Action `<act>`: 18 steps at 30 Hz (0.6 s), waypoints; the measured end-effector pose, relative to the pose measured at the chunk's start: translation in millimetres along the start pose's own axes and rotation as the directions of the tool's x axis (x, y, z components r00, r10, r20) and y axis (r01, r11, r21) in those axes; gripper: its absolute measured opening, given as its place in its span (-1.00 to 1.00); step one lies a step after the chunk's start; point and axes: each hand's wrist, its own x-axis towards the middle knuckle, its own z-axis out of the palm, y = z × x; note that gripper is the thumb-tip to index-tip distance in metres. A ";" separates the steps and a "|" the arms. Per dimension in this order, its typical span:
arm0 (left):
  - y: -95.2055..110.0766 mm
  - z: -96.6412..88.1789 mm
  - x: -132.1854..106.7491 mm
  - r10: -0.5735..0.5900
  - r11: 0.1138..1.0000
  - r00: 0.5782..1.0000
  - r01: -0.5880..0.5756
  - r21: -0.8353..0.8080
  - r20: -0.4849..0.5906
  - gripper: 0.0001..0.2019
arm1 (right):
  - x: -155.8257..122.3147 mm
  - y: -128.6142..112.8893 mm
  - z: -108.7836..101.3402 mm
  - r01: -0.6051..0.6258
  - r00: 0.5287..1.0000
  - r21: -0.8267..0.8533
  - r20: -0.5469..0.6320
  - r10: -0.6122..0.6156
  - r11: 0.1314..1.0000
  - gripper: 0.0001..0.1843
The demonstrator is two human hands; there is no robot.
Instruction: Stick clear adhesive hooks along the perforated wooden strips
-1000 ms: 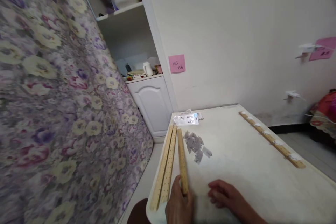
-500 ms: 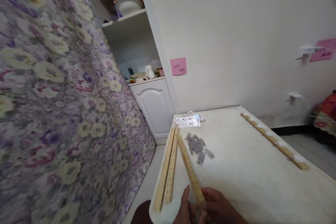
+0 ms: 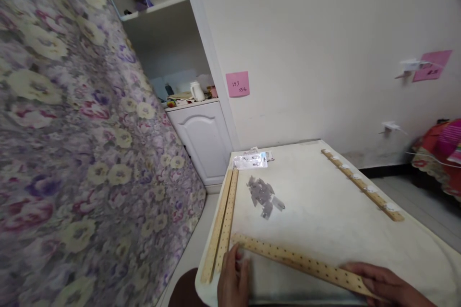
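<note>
Looking down from my head, I have a strip (image 3: 298, 260) crosswise over the near part of the desk (image 3: 302, 201), its left end farther from me and its right end closer. My right hand (image 3: 383, 282) pinches the right end, thumb and fingers closed on the wood. My left hand (image 3: 234, 279) is curled at the left end, fingertips at the near edge; whether they pinch it or merely touch, I cannot tell. Nor can I tell whether the strip rests on the desk or is slightly raised. To handle it well, I'd support both ends, keep it level and turn it slowly, since such a long piece could easily swing into the pile of metal pieces (image 3: 260, 191) beyond it or knock the two strips (image 3: 227, 218) lying side by side along the desk's left edge. Light fingers near the ends should leave the holes uncovered. The strip itself is narrow, straight and flat, a pale yellow wood tone, with two rows of small dark holes along the face turned up to me. The left end is a bit blurred, and my right hand covers the other tip.
</note>
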 end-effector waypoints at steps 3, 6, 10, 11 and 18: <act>-12.3 -1.6 9.9 0.050 0.995 0.999 -0.050 0.085 -0.001 -0.55 | 4.9 5.2 -25.4 0.058 0.998 -0.184 0.001 -0.059 0.981 -0.49; -22.8 4.5 19.8 0.117 0.983 0.993 -0.113 0.145 -0.017 -0.56 | 14.8 11.7 -44.1 0.204 0.966 -0.416 -0.062 -0.252 0.886 -0.51; -30.5 21.9 29.0 0.128 0.971 0.990 -0.136 0.196 0.054 -0.52 | 26.0 11.8 -52.8 0.211 0.947 -0.611 -0.064 -0.314 0.763 -0.69; -30.8 26.4 30.5 0.116 0.971 0.992 -0.126 0.205 0.058 -0.51 | 28.5 10.5 -53.1 0.217 0.944 -0.631 -0.060 -0.325 0.745 -0.71; -17.4 39.3 39.1 -0.004 0.996 0.999 0.008 0.089 -0.043 -0.53 | 50.5 10.4 -56.8 0.237 0.890 -0.697 -0.124 -0.439 0.677 -0.68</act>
